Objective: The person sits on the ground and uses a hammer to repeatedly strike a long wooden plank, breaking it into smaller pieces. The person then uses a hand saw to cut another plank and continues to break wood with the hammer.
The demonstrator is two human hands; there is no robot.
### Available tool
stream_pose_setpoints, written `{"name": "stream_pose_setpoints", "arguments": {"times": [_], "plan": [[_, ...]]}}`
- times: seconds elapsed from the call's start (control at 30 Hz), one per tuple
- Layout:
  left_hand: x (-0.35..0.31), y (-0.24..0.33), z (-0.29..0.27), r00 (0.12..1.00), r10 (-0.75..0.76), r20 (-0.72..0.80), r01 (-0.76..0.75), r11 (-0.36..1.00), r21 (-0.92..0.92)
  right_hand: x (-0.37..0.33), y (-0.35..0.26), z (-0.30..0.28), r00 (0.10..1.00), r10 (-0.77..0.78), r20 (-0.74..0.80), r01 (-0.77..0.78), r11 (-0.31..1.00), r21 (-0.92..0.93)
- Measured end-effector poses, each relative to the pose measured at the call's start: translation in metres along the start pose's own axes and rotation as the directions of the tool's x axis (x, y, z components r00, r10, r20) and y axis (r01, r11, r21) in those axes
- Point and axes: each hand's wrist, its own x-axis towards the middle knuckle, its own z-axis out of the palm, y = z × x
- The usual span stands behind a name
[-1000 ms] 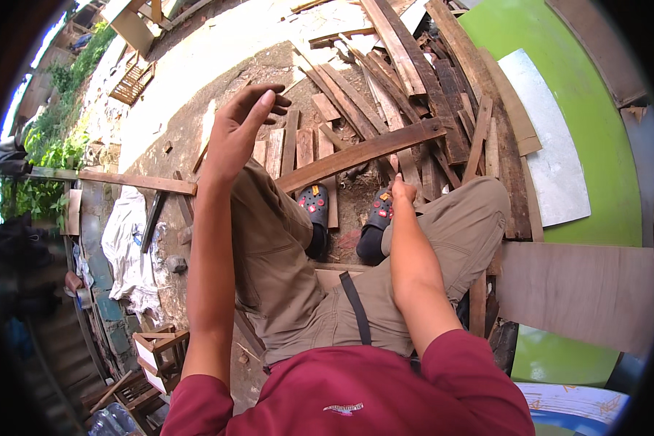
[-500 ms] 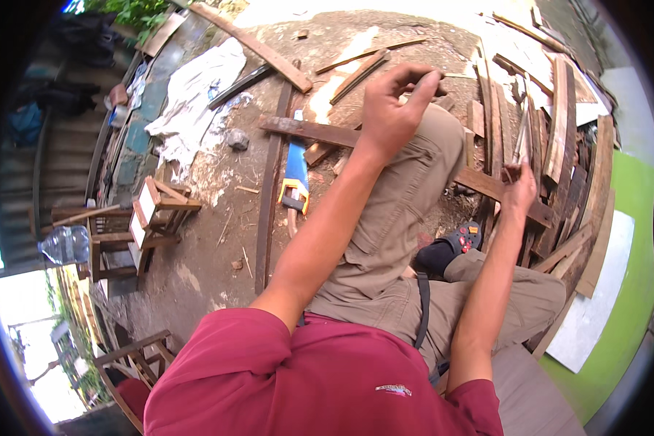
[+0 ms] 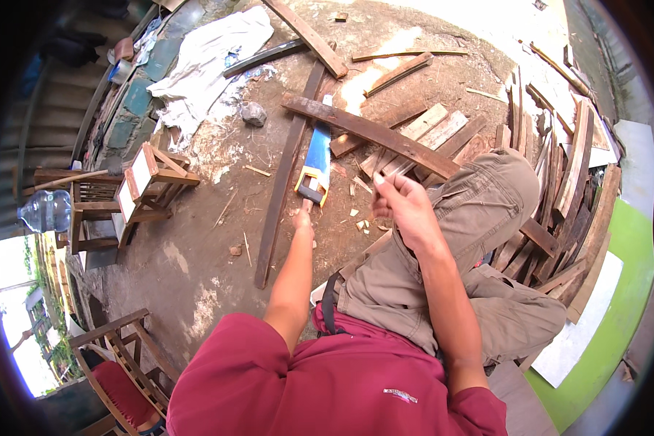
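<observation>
My left hand [image 3: 304, 221] reaches down to the ground at the grip end of a handsaw [image 3: 317, 154] with a blue blade and a yellow and black handle. Its fingers close around a short wooden handle [image 3: 308, 206] just below the saw; whatever that handle belongs to is hidden. In front of my raised knee, my right hand [image 3: 412, 212] is closed with thumb and fingers pinched; what it may hold is too small to make out. A dark wooden plank [image 3: 370, 133] lies across the saw's tip and runs under my knee.
A long dark beam [image 3: 283, 196] lies left of the saw. Short wood offcuts [image 3: 443, 134] sit beyond the plank, and stacked boards [image 3: 574, 167] stand right. Wooden chair frames [image 3: 149, 189], a plastic bottle [image 3: 45, 211], a stone [image 3: 253, 113] and a white cloth [image 3: 207, 62] lie left.
My left hand has dropped from above the knee to the wooden handle by the saw. My right hand has left the plank's right end and come in front of the knee.
</observation>
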Motion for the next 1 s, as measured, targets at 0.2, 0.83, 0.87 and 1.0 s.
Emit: {"name": "stream_pose_setpoints", "arguments": {"times": [0.2,0.83,0.87,1.0], "plan": [[0.092,-0.017,0.026,0.979,0.184,-0.088,-0.147,0.935,0.322,-0.006,-0.001,-0.003,0.986,-0.043,-0.160,0.030,0.996,-0.080],[0.027,0.047,0.062,0.987,0.159,-0.019,-0.080,0.588,0.805,0.012,0.015,0.000,0.969,-0.066,-0.238,-0.028,0.928,-0.371],[0.023,0.046,0.064,0.985,0.171,-0.014,-0.093,0.598,0.796,0.014,0.017,0.001,0.970,-0.069,-0.232,-0.026,0.923,-0.383],[0.034,0.036,0.055,0.976,0.196,-0.099,-0.091,0.771,0.630,0.017,0.018,0.008,0.976,-0.080,-0.204,-0.008,0.917,-0.398]]}}
